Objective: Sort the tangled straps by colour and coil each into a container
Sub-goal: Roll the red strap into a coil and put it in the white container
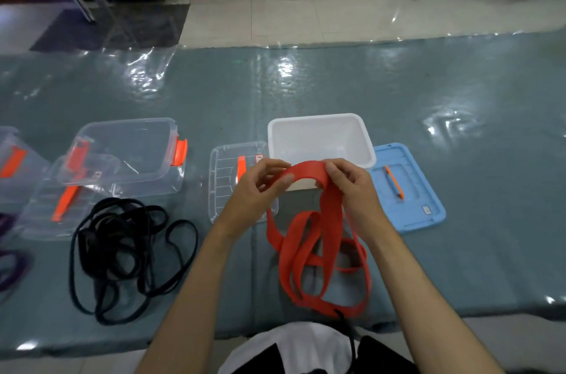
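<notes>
1. While both hands, left hand (260,182) and right hand (349,182), pinch the red strap (309,239) just before the white container (321,138), coiling has only begun.
2. Black straps (122,254) lie uncoiled; purple ones (12,263), seemingly, too.

Woven matt red strap (329,220); glossy plastic film over table (306,82).
</notes>
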Demonstrator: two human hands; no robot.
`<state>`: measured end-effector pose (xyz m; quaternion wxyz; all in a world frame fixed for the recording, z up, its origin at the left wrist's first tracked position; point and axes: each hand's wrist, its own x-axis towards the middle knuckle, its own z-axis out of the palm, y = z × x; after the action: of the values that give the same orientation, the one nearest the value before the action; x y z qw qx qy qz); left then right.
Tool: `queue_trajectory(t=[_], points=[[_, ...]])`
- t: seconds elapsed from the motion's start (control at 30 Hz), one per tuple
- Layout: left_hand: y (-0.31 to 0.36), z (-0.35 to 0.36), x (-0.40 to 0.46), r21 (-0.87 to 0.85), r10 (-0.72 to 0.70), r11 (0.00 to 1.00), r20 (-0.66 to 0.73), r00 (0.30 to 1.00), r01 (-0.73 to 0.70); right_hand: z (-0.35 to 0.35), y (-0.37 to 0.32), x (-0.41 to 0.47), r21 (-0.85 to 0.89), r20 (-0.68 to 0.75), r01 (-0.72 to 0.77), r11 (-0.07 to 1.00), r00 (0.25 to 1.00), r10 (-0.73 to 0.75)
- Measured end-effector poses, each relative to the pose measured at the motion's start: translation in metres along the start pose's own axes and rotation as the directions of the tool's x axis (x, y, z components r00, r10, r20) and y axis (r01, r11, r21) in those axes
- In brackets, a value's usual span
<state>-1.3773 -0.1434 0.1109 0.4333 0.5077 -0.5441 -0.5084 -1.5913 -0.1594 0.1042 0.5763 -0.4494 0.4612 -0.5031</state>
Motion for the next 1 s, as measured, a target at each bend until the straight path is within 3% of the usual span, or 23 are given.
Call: queue_trajectory(t=[0.1,0.2,0.27,0.37,0.57,0.77,1.0], points=[[0.001,0.014,-0.005,0.037,0.002,0.999,0.019,1.000,-0.003,0.011,-0.005,0.001,0.144,-0.006,-0.024,0.989,1.000,0.025],[0.002,0.032,-0.012,-0.020,-0.018,1.000,-0.097,0.995,0.016,0.017,-0.005,-0.001,0.069,-0.036,0.067,0.995,0.997,-0.065],[0.004,0.042,-0.017,-0.127,-0.089,0.989,-0.104,0.991,0.076,0.017,-0.005,-0.003,0.033,-0.049,0.094,0.995,0.995,-0.092],[0.005,0.053,-0.021,-0.374,-0.140,0.917,0.026,0.990,0.139,0.011,-0.004,-0.008,-0.003,-0.028,0.121,0.993,0.992,-0.121],[0.003,0.061,-0.023,-0.225,-0.045,0.974,-0.081,0.996,0.025,0.007,-0.008,-0.018,-0.014,-0.012,0.104,0.994,0.994,-0.104],[0.004,0.052,-0.029,-0.217,-0.098,0.970,0.049,0.994,0.106,-0.002,-0.015,-0.022,-0.125,0.100,0.074,0.989,0.993,-0.062],[0.013,0.055,-0.035,-0.100,0.028,0.995,0.047,0.999,-0.023,0.008,-0.032,-0.027,-0.036,0.037,0.141,0.989,0.990,-0.140]])
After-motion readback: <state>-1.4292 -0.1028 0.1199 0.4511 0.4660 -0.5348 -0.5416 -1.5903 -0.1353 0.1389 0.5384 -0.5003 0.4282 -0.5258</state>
